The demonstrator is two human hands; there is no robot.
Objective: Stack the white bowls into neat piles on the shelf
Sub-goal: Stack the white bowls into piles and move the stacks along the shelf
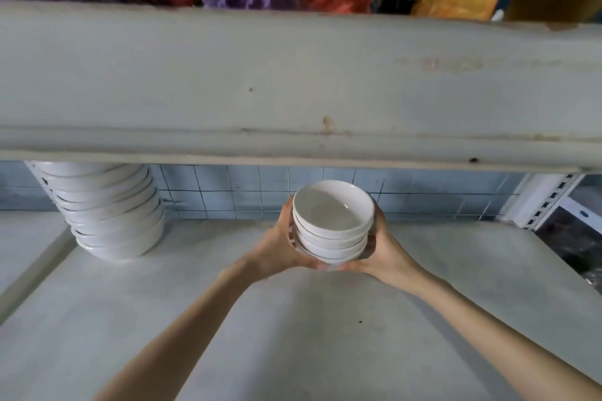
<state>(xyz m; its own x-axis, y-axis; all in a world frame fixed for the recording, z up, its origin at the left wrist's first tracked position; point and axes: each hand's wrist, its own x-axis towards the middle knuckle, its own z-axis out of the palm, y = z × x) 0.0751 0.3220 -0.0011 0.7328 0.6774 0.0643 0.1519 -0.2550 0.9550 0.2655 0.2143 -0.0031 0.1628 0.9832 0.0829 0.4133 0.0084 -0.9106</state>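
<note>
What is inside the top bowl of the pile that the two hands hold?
The top bowl looks empty, plain white inside. The insides of the bowls under it are covered.

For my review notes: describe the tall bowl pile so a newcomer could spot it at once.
On the grey lower shelf, look to its back left corner by the blue tiled wall. There stands the tall pile of white bowls, untouched, its top hidden by the upper shelf, unlike the short stack held in the left hand and right hand.
</note>
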